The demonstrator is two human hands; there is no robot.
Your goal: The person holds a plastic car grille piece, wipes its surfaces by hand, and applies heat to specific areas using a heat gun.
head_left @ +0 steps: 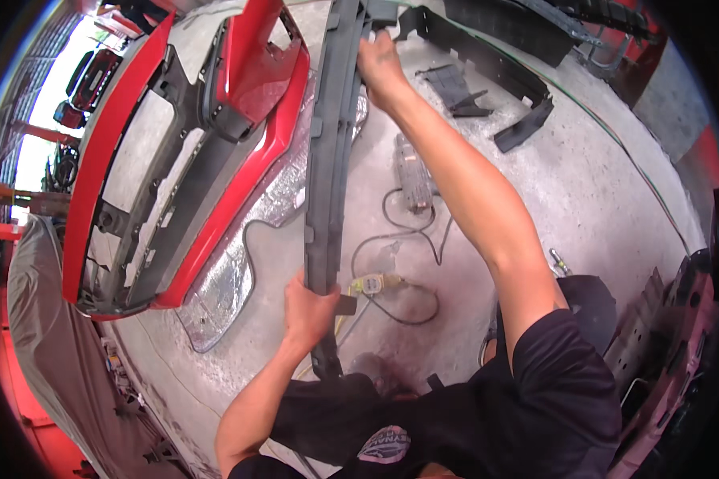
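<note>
A long dark grey plastic trim strip (327, 160), ribbed and with tabs along its edges, stands lengthwise before me from the top of the view down toward my lap. Near its lower end my left hand (307, 315) is wrapped round it. My right hand (382, 70) grips its far end with the arm stretched out; some of those fingers are hidden behind the strip. Just left of the strip a red car bumper cover (276, 148) with black inner parts rests on a silver foil sheet (220, 283).
Black plastic panels (487, 60) and broken-looking black pieces (455, 88) lie at the far right. A grey block (413, 172) with a looping cable and a yellowish cable box (369, 284) are on the concrete floor. A thin green hose (615, 132) curves along the right. A grey cloth cover (52, 327) hangs at left.
</note>
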